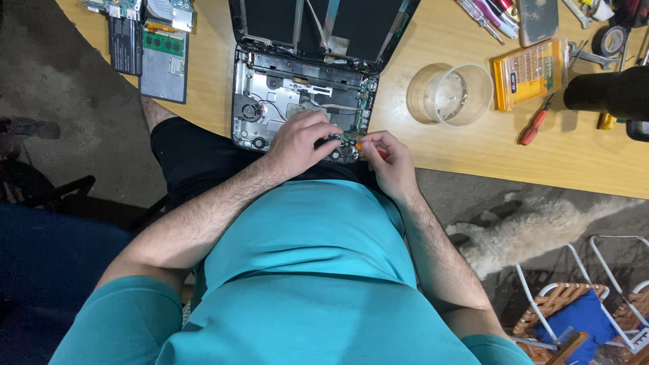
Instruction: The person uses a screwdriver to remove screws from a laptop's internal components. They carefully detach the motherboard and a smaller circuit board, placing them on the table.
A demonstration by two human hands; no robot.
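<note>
An opened laptop (270,88) lies at the near edge of the wooden table (460,145), its base stripped to bare metal with a fan and a green circuit board showing. My left hand (301,142) rests flat on the near right part of the base, fingers spread over the board. My right hand (389,159) is closed around a small orange-handled screwdriver (380,153) whose tip points at the laptop's near right corner. The tip itself is hidden by my fingers.
A clear plastic cup (451,93) holding small parts stands right of the laptop. An orange bit case (529,72), a red screwdriver (535,123) and other tools lie further right. Removed boards and a panel (162,54) lie at the left. A furry white animal (534,226) rests on the floor.
</note>
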